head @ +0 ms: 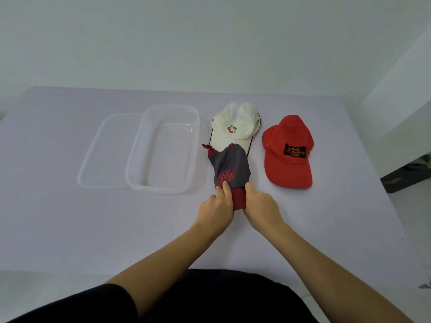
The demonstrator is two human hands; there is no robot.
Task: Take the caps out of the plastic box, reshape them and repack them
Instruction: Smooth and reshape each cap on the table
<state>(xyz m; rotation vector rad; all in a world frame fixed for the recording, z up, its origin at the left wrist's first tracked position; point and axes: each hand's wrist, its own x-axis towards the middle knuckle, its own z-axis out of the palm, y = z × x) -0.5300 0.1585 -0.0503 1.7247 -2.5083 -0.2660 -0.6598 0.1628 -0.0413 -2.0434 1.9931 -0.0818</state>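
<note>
Head camera view, looking down over my two bare forearms onto a pale lilac table point(70, 229).

At the centre of the frame lies a dark grey fabric cap with a red woven pattern point(231, 164). My hands hold it from either side at its dark red brim point(239, 199). My left hand point(215, 207) has its fingers laid over the top of the cap where the brim begins. My right hand point(262, 206) is curled round the brim's right edge. The two hands are close together, with only the brim between them.

The cap's long axis runs away from me, up the frame and leaning a little left: brim nearest me, crown farthest. A red strap end sticks out at its upper left.

A clear rectangular plastic box point(134, 183) stands just left of the cap, with nothing in it that I can see. Its long side runs roughly parallel to the cap. Its clear flat lid point(102, 150) lies further left, touching or slipping under the box; I cannot tell which.

Above the grey cap, partly overlapped by it, rests a cream cap with a coloured logo point(235, 123). A bright red cap with a black patch point(289, 164) sits apart to the right.

I judge that this cap is being shaped. Packing it would mean a short sideways carry to the left, and my left hand is nearer the box.
</note>
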